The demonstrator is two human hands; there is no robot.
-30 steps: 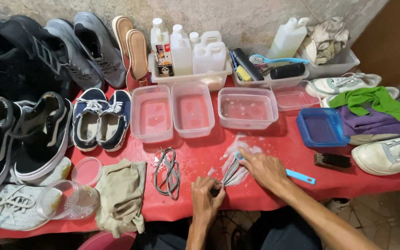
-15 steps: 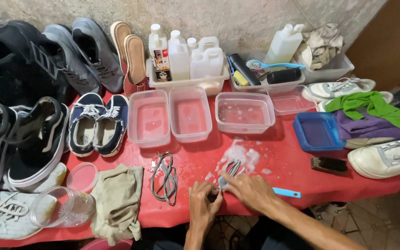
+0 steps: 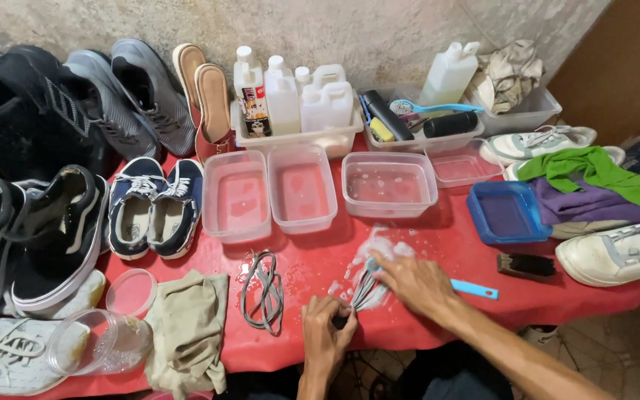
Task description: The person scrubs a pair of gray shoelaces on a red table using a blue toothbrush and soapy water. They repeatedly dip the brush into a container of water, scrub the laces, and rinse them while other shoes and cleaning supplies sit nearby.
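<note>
Shoelace being scrubbed: a grey lace [image 3: 365, 287] is stretched across the red tablecloth [image 3: 438, 252], just below the table's middle, lying in white foam [image 3: 383, 248].
Left hand [image 3: 327, 331]: closed on the near end of the lace at about 6 o'clock from the foam, fingers curled together and pinning it to the cloth.
Right hand [image 3: 416, 282]: laid over the lace at about 4 o'clock from the foam, fingers wrapped round a brush with a light blue handle [image 3: 474, 289]; the bristle head is hidden under the palm, so the contact with the lace is probably there but cannot be confirmed.
Second lace: a loose grey bundle [image 3: 262, 290] is seen at 9 o'clock from the left hand, apart from it.
Clear tubs: three [image 3: 301, 189] are lined up at 12 o'clock from the hands, with water in them.
Blue tray [image 3: 507, 213]: placed at 2 o'clock from the right hand.
Navy sneakers [image 3: 154, 204]: set at 10 o'clock, beside the tubs.
Beige rag [image 3: 187, 326]: crumpled at 9 o'clock, near the table's front edge.
</note>
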